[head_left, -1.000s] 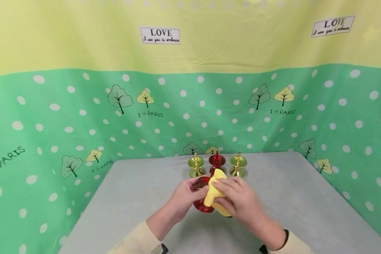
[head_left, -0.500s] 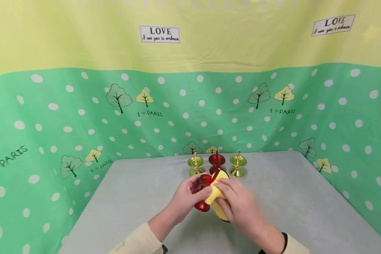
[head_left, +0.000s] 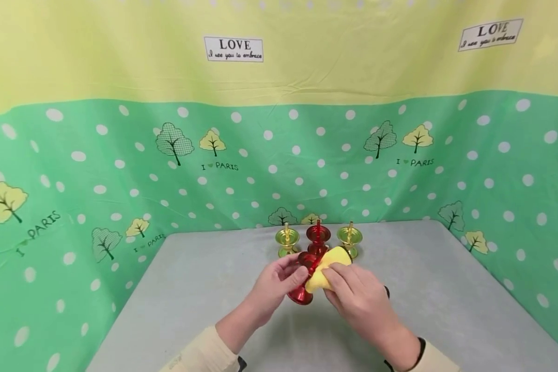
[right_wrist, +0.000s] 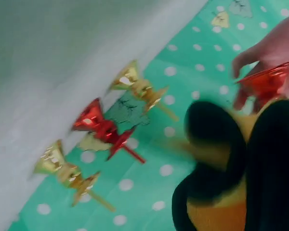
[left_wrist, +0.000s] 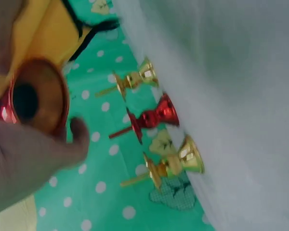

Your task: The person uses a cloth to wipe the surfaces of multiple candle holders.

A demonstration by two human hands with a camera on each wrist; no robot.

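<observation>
My left hand (head_left: 275, 285) grips a shiny red candle holder (head_left: 300, 296) above the table, tilted, with its flared foot towards me. In the left wrist view the hollow underside of this foot (left_wrist: 58, 103) shows. The right hand (head_left: 361, 300) pinches a folded yellow cloth (head_left: 334, 262) with dark edging and holds it against the candle holder's right side. Cloth and fingers cover part of the stem and the cup. In the right wrist view the cloth's dark border (right_wrist: 214, 120) hides most of the right hand.
Behind the hands, a gold candle holder (head_left: 287, 238), a red candle holder (head_left: 318, 235) and another gold candle holder (head_left: 350, 236) stand upright in a row on the grey table (head_left: 204, 274). A green and yellow printed curtain (head_left: 279, 155) hangs around the table.
The right hand and the cloth have shifted slightly right along the candle holder, and the cloth's lower flap has swung out of sight. The left hand keeps its grip and the candle holder has tilted slightly.
</observation>
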